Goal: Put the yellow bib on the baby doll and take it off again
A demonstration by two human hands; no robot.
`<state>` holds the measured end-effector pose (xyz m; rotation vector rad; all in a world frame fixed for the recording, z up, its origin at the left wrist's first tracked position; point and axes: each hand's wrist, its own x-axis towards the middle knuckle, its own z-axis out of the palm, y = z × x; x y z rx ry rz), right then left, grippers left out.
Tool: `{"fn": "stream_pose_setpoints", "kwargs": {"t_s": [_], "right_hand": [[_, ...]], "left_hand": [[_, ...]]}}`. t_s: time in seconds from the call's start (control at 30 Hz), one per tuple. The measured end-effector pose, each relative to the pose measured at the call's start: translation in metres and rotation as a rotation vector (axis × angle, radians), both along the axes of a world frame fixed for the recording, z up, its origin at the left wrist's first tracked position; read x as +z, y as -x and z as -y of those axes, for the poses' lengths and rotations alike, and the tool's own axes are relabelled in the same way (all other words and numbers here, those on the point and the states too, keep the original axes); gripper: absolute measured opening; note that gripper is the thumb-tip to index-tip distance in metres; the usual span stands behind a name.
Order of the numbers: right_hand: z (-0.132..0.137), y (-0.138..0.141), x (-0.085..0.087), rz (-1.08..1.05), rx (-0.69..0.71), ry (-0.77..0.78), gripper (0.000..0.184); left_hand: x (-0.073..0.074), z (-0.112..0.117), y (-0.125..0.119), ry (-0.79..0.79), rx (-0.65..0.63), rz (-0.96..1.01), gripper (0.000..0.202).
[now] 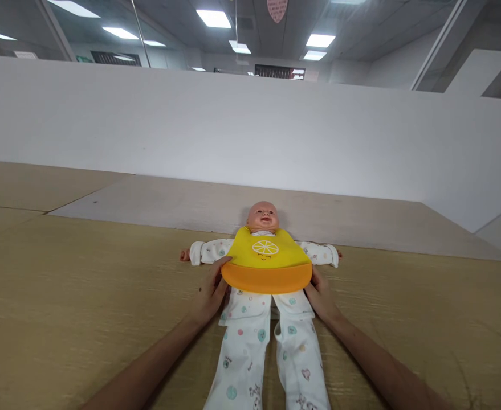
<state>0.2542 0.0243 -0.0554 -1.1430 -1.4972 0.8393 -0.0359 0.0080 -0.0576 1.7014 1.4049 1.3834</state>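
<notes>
Worktop (62,273), tan wood-grain finish, with a pale grey panel (156,202) at its far side. Behind it, one white partition wall (190,125). Above, glass panes (19,34), rectangular ceiling lights (214,19), a dark louvred vent (279,71), and a pink shield-shaped sign (277,8) hanging overhead.

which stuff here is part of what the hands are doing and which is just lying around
Part of it:
yellow-and-orange silicone bib
pink plastic baby doll
white patterned sleepsuit
left hand
right hand

Just around:
tan wood-grain surface
white partition wall
</notes>
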Motion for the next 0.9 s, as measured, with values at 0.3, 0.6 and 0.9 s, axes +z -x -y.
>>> {"fn": "stream_pose_setpoints", "kwargs": {"t_s": [0.3,0.6,0.9], "right_hand": [[-0.0002,0.0006,-0.0027,-0.017,-0.001,0.034,0.034],[0.0008,0.0010,-0.0007,-0.011,0.005,0.042,0.034],[0.0008,0.0012,-0.0001,-0.029,0.015,0.047,0.035]], "left_hand": [[0.0027,0.0008,-0.0004,0.024,-0.003,0.018,0.045],[0.0056,0.0019,-0.0013,0.023,0.037,-0.040,0.048],[0.0039,0.0015,-0.0004,0.004,0.029,-0.060,0.050]]}}
